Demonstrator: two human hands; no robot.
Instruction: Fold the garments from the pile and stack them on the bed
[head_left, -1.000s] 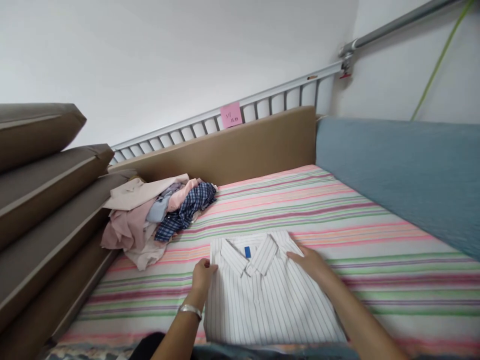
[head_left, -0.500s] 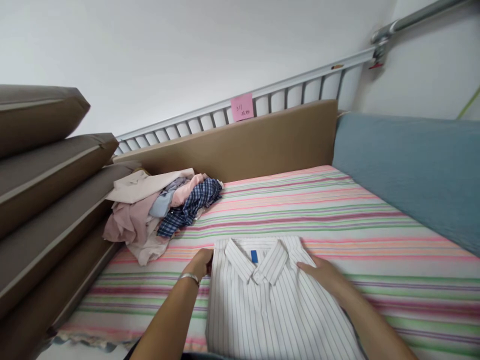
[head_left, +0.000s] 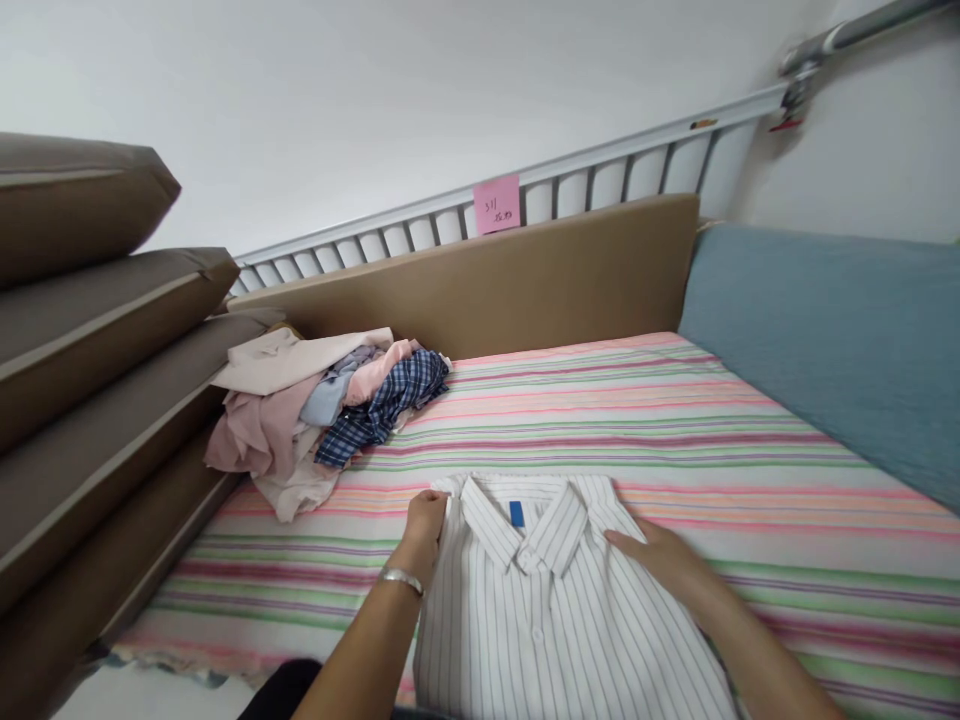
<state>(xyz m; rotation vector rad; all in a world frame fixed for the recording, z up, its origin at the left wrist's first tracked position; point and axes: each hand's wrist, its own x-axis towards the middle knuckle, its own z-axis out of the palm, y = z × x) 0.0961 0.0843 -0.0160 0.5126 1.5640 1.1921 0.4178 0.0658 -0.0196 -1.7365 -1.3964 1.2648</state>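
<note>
A white striped shirt (head_left: 525,620) lies front up on the bed, collar pointing away from me, with a blue label inside the neck and its sides folded in. My left hand (head_left: 426,525) is closed on the shirt's edge by the left shoulder; a silver bracelet circles that wrist. At the opposite edge, my right hand (head_left: 664,560) rests with its thumb on top of the fabric, its other fingers mostly hidden beneath or beyond the shirt, gripping its side.
A striped sheet (head_left: 585,410) covers the bed. Loose clothes (head_left: 337,400) are heaped at the far left, beside stacked brown cushions (head_left: 105,330). A brown panel (head_left: 525,290) runs along the back beneath a pink note (head_left: 496,205). A blue cushion (head_left: 825,320) stands at right.
My left hand has shifted up and inward along the shirt's shoulder edge, its fist now more visible. My right hand keeps its place on the shirt. The view has turned slightly.
</note>
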